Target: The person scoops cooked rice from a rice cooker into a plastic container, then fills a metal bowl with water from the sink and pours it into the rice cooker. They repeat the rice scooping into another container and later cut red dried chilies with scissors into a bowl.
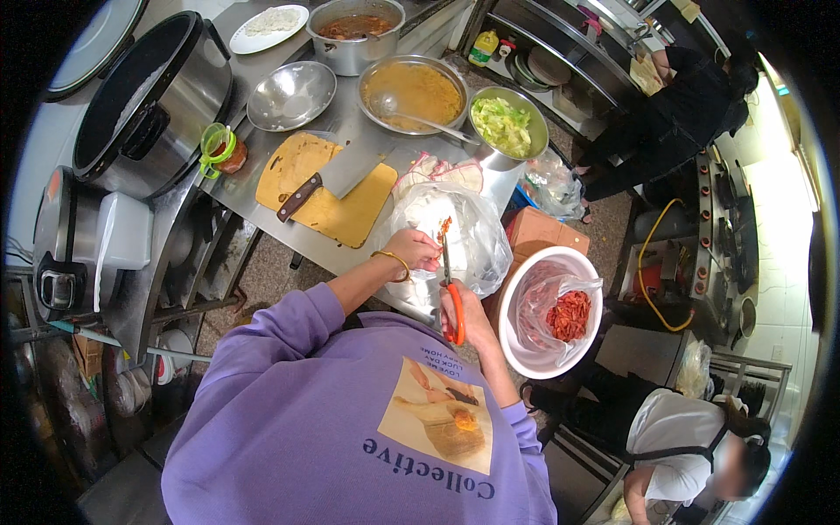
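Seen from the head view: a red chilli [444, 227] is pinched between the fingertips of the left hand [415, 249], held just above a clear plastic bag [464, 236] that sits at the near edge of the steel counter [350, 131]. A gold bangle [394, 260] is worn on that wrist. Orange-handled scissors [451, 293] are gripped by the right hand [468, 317], fingers closed through the loops, the blades pointing up to meet the chilli; whether the blades are closed cannot be told. Just right of the hands, off the counter edge, a white round tub [525, 350] lined with a plastic bag is noted, with a heap of red chillies [570, 315] inside. On the counter behind the bag a yellow cutting board [350, 214] is laid, with a broad cleaver [337, 178] resting across it, handle toward the person. Farther back stand an empty steel bowl [291, 94], a wide pan of yellowish sauce [413, 92] with a ladle in it, a steel bowl of chopped green cabbage [507, 122], a pot of reddish stew [354, 31] and a white plate of rice [269, 26]. A large open rice cooker [149, 105] is seen at far left. Two other people are present at the right, one standing in black, one crouched in a white top.
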A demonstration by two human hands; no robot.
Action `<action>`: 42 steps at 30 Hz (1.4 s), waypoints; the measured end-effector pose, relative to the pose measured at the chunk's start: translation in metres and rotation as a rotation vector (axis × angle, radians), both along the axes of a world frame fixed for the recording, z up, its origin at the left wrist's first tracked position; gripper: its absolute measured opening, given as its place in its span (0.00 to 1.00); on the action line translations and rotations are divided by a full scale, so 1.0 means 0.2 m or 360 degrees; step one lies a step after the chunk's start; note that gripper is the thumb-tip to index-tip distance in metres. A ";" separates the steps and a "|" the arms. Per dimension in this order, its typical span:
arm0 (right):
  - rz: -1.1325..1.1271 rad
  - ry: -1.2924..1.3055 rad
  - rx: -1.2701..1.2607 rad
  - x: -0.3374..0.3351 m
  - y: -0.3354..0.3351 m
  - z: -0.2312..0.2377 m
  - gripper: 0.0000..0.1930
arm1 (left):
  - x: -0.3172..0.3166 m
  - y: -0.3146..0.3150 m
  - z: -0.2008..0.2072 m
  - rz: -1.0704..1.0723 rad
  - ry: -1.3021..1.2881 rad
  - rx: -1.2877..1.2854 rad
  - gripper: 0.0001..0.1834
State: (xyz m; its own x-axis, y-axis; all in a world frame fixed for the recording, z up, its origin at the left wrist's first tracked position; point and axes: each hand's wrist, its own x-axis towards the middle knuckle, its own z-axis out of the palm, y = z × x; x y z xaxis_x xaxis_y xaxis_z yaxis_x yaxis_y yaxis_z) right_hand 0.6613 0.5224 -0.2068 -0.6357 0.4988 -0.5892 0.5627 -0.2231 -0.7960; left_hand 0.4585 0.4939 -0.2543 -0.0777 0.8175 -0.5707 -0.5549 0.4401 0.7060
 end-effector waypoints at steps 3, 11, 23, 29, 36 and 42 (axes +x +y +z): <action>-0.0028 0.0039 -0.0104 -0.01 0.00 -0.01 0.13 | 0.00 0.00 -0.01 -0.0009 0.0008 0.0000 0.12; 0.0028 -0.0058 0.0075 -0.02 0.00 -0.03 0.18 | -0.01 0.00 0.01 -0.0112 0.0083 0.0033 0.12; 0.0059 -0.0017 0.0176 -0.01 0.00 -0.06 0.13 | 0.00 0.01 -0.01 -0.0055 0.0041 -0.0020 0.11; 0.0124 -0.0049 0.0125 -0.01 0.02 -0.04 0.14 | 0.00 0.01 0.00 -0.0121 0.0066 0.0011 0.10; 0.0192 -0.0072 0.0506 -0.02 0.01 -0.07 0.12 | 0.00 0.02 -0.03 -0.0066 0.0112 -0.0042 0.10; 0.0102 0.0035 0.0188 -0.01 0.01 -0.08 0.12 | 0.00 0.02 -0.07 -0.0039 0.0096 -0.0080 0.11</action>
State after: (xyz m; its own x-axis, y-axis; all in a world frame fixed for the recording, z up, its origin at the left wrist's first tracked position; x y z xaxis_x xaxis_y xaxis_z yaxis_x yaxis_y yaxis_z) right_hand 0.6584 0.5236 -0.2220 -0.6808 0.5215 -0.5144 0.5549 -0.0913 -0.8269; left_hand 0.4588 0.4980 -0.2675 -0.0939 0.7898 -0.6061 -0.5005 0.4889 0.7145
